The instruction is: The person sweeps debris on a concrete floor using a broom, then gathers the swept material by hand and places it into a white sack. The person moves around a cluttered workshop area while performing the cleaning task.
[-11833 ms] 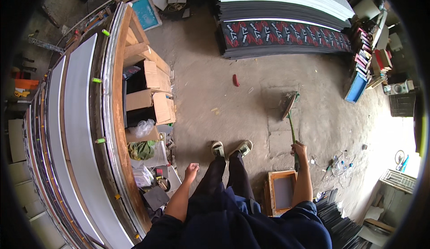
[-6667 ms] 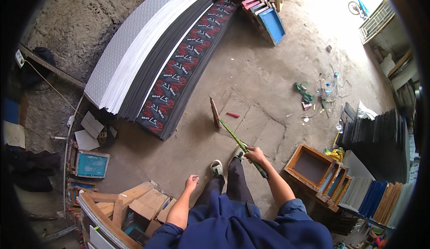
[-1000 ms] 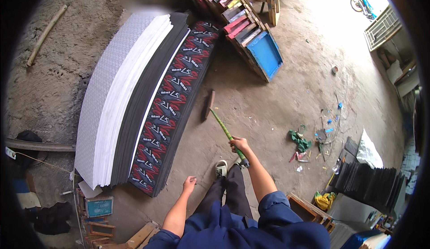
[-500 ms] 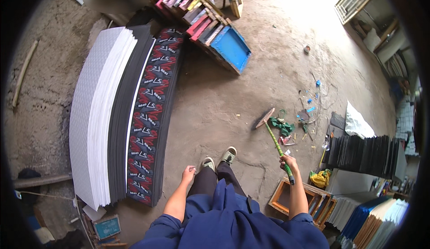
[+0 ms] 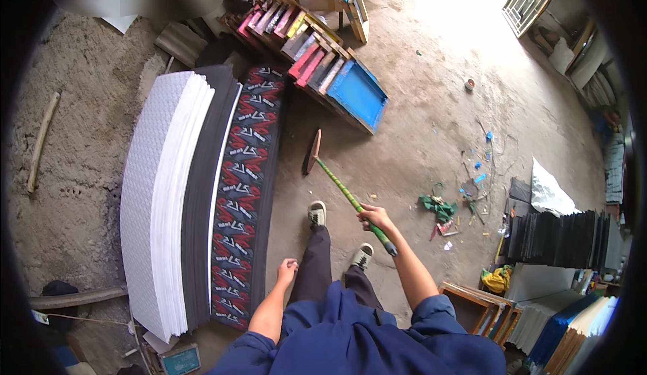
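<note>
My right hand is wrapped round the green-striped handle of a push broom, close to its dark end. The handle slants away to the left. Its narrow reddish-brown head is at the floor, between the patterned stack and the blue frame. My left hand hangs beside my left leg with its fingers loosely curled, and nothing shows in it. To its left stands a long stack of sheets, white, black and red-patterned. A crumpled green cloth and small scraps lie on the floor to the right.
Wooden frames stand in a row ahead, a blue one nearest. At right are black sheets, a white sack, a yellow bag and more frames. A small can stands farther off.
The broom has swung left, away from the green cloth, toward the patterned stack. My right hand has moved left with it. My left foot has stepped forward, and the view has shifted.
</note>
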Demonstrator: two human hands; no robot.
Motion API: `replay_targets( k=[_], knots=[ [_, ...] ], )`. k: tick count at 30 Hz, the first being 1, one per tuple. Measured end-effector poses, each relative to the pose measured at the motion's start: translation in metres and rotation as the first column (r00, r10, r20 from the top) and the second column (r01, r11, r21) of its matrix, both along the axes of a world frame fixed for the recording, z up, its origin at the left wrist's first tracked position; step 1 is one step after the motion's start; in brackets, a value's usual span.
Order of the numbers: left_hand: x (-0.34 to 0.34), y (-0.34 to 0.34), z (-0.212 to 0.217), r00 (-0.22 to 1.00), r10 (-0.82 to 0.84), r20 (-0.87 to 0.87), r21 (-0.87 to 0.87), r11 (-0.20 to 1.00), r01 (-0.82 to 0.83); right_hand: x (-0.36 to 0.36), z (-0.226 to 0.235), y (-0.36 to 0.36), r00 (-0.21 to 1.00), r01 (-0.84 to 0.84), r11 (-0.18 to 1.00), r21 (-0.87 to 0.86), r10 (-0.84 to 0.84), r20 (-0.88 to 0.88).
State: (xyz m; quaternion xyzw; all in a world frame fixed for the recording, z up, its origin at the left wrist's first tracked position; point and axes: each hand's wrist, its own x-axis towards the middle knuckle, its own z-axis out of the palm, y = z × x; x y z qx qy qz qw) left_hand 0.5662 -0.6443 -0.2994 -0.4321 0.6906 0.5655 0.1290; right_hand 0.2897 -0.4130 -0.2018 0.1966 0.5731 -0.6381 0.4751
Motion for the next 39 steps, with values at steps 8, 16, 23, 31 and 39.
replay_targets(
  k=[8,16,23,31,39],
  knots=[
    [-0.019,-0.111,-0.002,0.995,0.016,0.095,-0.067,0.998,-0.01,-0.103,-0.058,-0.167,0.994,0.033,0.999,-0.035,-0.03,0.102],
    [-0.077,-0.191,-0.022,0.994,-0.074,0.077,-0.034,0.996,0.077,-0.076,-0.06,-0.087,0.974,0.135,0.988,0.069,-0.146,0.174],
    [-0.173,-0.163,-0.019,0.967,-0.255,-0.021,-0.01,0.967,0.254,-0.011,0.017,0.03,0.924,0.33,0.885,0.329,-0.375,0.08],
    [-0.2,-0.126,-0.007,0.922,-0.383,-0.058,0.062,0.92,0.387,0.004,0.056,0.003,0.951,0.294,0.898,0.328,-0.31,-0.005],
    [-0.21,-0.106,0.01,0.892,-0.448,-0.052,0.002,0.893,0.449,0.006,-0.021,-0.004,0.969,0.242,0.936,0.255,-0.247,-0.012]
  ],
)
